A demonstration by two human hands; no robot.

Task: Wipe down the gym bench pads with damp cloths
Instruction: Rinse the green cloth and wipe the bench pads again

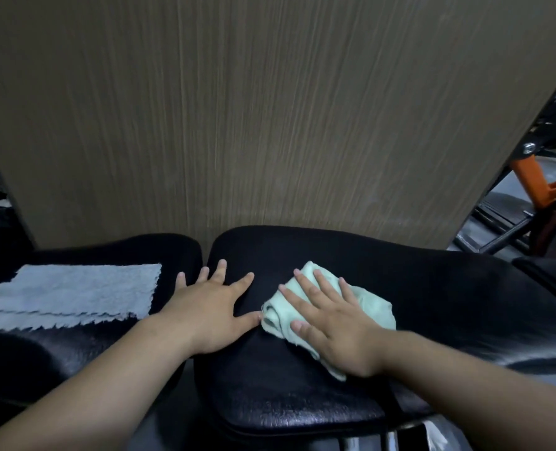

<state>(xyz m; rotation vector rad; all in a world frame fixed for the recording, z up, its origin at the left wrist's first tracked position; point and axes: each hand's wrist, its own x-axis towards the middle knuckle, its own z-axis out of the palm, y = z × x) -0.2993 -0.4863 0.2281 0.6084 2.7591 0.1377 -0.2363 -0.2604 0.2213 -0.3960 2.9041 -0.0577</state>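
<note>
Your right hand [332,323] presses flat on the green cloth [371,304] — your left hand [209,307] rests spread on the bench [432,288], grey cloth [74,294] beside.

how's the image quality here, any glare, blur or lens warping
Head view: dim, even light; the black pad shows a dull sheen along its near edge; the wood panel leans inward at its sides from wide-angle distortion; the right hand on the green cloth and the left hand look fairly sharp; the orange frame at the far right is soft.
</note>
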